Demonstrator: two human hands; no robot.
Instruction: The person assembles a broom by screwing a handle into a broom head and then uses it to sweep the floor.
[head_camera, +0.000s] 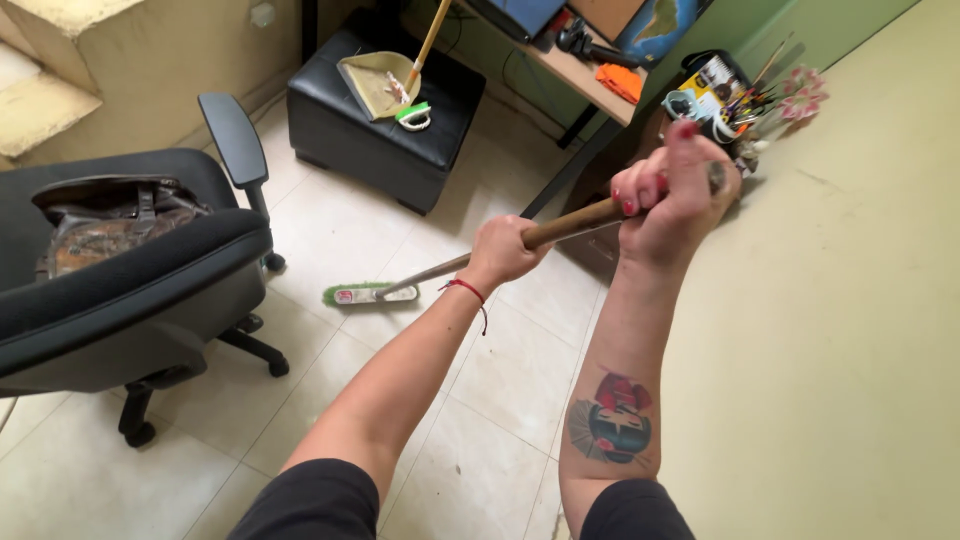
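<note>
Both my hands grip a broom with a long wooden handle (575, 220). My left hand (503, 250) is closed around the handle lower down, a red string on its wrist. Higher up, near the handle's top end, my right hand (672, 195) holds it too. The green broom head (358, 293) rests on the pale tiled floor (470, 440), in front of a black office chair.
A black office chair (130, 280) with a brown bag on its seat stands at the left. A black ottoman (385, 110) carries a dustpan and a small brush. A desk (580, 70) with clutter runs along the far wall. A pale green wall (830, 330) is close on my right.
</note>
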